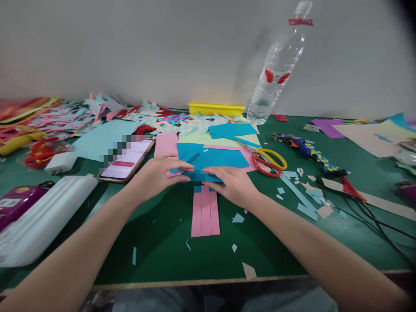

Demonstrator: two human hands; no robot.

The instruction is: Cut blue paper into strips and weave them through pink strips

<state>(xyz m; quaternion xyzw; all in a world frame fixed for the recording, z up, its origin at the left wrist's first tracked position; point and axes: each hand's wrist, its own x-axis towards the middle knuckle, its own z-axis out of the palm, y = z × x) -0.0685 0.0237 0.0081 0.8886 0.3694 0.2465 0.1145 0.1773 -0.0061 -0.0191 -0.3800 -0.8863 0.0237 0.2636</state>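
My left hand [162, 170] and my right hand [232, 182] face each other over the middle of the table. Between their fingertips is a narrow blue paper strip [197, 176], with thumb and fingers closed on its two ends. Just below lie three pink paper strips [205, 216] side by side, with blue paper crossing near their top. Behind my hands are blue paper sheets [221, 157], a pink sheet [166, 144] and pale yellow-green paper. Scissors [268, 162] with one yellow and one red handle rest at the right of these sheets.
A phone [128, 160] lies left of my left hand, near a white roll-like packet [48, 216]. A clear bottle [276, 69] stands at the back by a yellow tray [216, 109]. Paper scraps [238, 218] dot the green table. Black cables [364, 208] run along the right.
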